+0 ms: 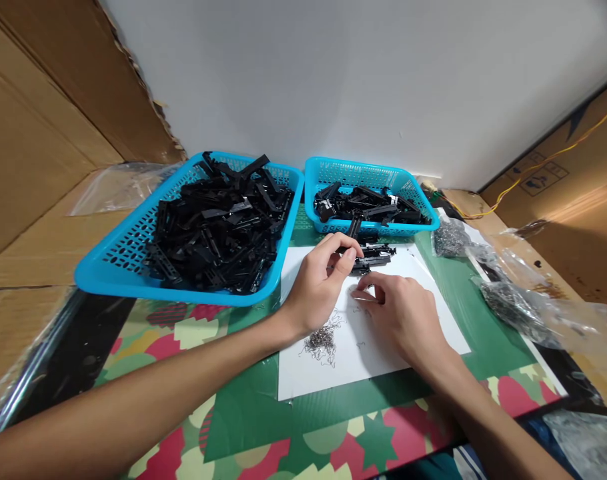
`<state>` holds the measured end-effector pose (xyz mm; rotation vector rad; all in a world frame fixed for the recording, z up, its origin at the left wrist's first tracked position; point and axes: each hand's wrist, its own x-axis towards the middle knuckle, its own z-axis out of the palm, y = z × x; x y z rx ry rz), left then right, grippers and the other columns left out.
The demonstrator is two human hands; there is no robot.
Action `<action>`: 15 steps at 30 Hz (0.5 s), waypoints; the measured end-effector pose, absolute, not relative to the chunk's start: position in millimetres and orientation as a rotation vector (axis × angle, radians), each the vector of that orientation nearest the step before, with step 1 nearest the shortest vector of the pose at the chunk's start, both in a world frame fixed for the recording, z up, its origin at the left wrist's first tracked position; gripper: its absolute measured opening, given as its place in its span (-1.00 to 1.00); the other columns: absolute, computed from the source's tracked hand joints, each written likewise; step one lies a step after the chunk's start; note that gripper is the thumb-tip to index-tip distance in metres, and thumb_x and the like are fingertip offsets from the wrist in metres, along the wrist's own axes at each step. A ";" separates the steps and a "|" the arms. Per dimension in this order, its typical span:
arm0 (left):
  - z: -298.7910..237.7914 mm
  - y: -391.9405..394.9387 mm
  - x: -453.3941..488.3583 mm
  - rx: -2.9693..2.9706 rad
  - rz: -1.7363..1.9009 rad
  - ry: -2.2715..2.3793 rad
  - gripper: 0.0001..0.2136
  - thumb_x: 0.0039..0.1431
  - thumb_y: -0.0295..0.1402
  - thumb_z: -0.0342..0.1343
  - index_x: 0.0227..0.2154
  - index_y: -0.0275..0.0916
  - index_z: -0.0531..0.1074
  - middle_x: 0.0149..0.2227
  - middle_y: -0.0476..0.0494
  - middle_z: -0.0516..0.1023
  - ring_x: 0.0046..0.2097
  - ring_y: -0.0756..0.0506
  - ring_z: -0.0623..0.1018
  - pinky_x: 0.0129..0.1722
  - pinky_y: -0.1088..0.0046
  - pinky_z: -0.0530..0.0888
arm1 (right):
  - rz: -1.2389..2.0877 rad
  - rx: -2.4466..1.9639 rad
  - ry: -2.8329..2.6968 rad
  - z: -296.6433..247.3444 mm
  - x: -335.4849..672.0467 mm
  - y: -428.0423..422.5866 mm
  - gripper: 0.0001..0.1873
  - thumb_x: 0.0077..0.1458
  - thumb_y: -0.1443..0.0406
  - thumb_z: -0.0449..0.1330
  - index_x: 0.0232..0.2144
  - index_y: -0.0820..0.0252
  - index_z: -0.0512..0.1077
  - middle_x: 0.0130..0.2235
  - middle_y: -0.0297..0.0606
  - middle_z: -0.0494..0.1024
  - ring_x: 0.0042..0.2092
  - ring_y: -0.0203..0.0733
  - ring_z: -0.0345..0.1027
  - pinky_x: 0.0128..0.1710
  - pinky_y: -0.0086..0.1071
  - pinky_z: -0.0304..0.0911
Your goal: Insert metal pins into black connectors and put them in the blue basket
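My left hand (319, 283) is closed, thumb against fingers, around a slim black plastic part (354, 227) whose end sticks up past the fingers. Just to its right, my right hand (406, 308) has its thumb and index finger drawn together by the lower end of that part; whatever they pinch is too small to make out. Several similar black parts (376, 260) lie behind the hands on a white sheet (413, 353). A small heap of thin metal wire pieces (321, 340) sits on the sheet below my left hand, with a few loose ones scattered to the right.
A large blue basket (148, 293) heaped with black parts stands on the left. Behind the hands is a smaller blue basket (383, 230) holding more. Clear bags of small metal pieces (516, 307) lie on the right. Cardboard (38, 133) and a white wall (333, 80) enclose the table.
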<state>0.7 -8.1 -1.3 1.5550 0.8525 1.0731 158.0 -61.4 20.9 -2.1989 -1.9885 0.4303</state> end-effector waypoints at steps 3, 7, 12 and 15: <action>-1.6 -7.9 0.9 1.565 1.076 0.844 -0.81 0.48 -0.22 0.04 -0.20 -0.19 0.46 -0.39 0.01 0.36 -0.40 -0.02 0.30 -0.40 0.42 0.23 | 0.461 -2.175 -2.002 20.7 160.1 -59.6 -0.87 0.25 0.30 0.27 -0.25 -0.02 0.64 -0.43 -0.33 0.60 -0.43 -0.18 0.31 -0.41 -0.35 -0.13; -2.1 -7.6 1.5 1.551 1.074 0.836 -0.81 0.48 -0.23 0.04 -0.20 -0.21 0.45 -0.37 0.02 0.36 -0.41 0.00 0.28 -0.41 0.44 0.21 | 0.540 -2.135 -2.043 21.1 166.9 -58.9 -0.80 0.21 0.36 0.25 -0.22 -0.03 0.64 -0.44 -0.36 0.55 -0.43 -0.20 0.27 -0.41 -0.35 -0.10; -2.0 -7.3 1.6 1.580 1.079 0.835 -0.80 0.49 -0.25 0.03 -0.21 -0.23 0.46 -0.31 -0.01 0.41 -0.37 0.00 0.31 -0.36 0.43 0.25 | 0.726 -1.973 -2.066 21.5 179.2 -60.7 -0.83 0.18 0.41 0.25 -0.26 0.05 0.59 -0.49 -0.41 0.43 -0.44 -0.23 0.23 -0.42 -0.36 -0.04; 0.1 -8.5 0.5 1.684 1.031 0.823 -0.80 0.50 -0.27 0.04 -0.20 -0.23 0.50 -0.26 -0.02 0.43 -0.30 -0.01 0.36 -0.30 0.43 0.29 | 0.851 -1.762 -2.004 26.1 190.6 -65.2 -0.93 0.32 0.31 0.20 -0.25 0.09 0.50 -0.47 -0.43 0.40 -0.45 -0.26 0.20 -0.44 -0.38 0.00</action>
